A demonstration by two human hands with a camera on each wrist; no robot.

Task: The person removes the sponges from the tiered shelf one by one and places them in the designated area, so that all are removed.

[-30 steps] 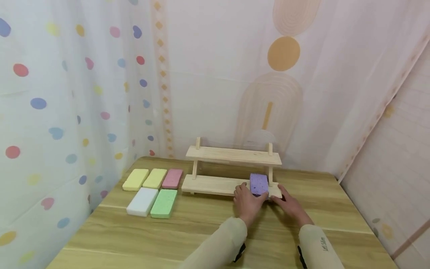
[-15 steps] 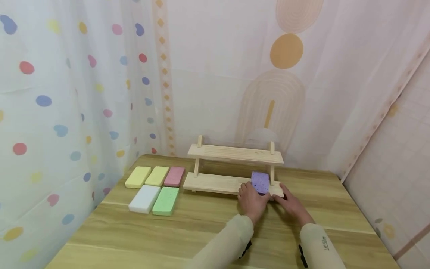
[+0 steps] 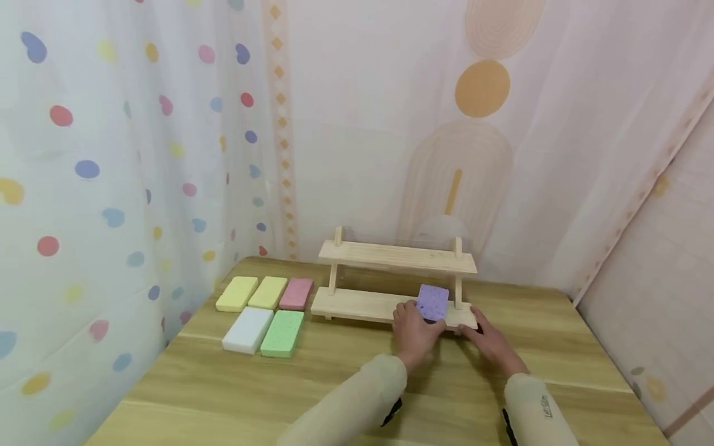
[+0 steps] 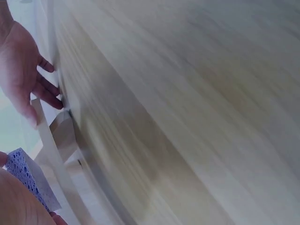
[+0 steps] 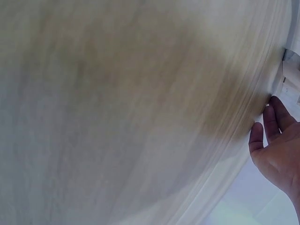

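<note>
On the right part of the lower board of a two-tier wooden shelf (image 3: 357, 303) lies a purple sponge (image 3: 432, 301). My left hand (image 3: 415, 334) grips it from the front, fingers along its left side and thumb at its near edge. The left wrist view shows the speckled face of the sponge (image 4: 28, 176) beside that hand. My right hand (image 3: 493, 344) holds the lower board's right end, thumb at the front edge and fingers round the far corner. In the right wrist view, the fingers (image 5: 269, 119) of this hand are extended and the board's end is out of sight.
Left of the shelf, on the wooden table (image 3: 234, 396), lie two yellow sponges (image 3: 237, 293), a pink sponge (image 3: 297, 292), a white sponge (image 3: 248, 328) and a green sponge (image 3: 282, 332). The upper board (image 3: 396, 255) overhangs the back. Curtains (image 3: 357, 155) hang behind the table.
The purple sponge has turned slightly clockwise and shifted a little left along the board with my left hand. My right hand keeps its hold. The head view has swung slightly left.
</note>
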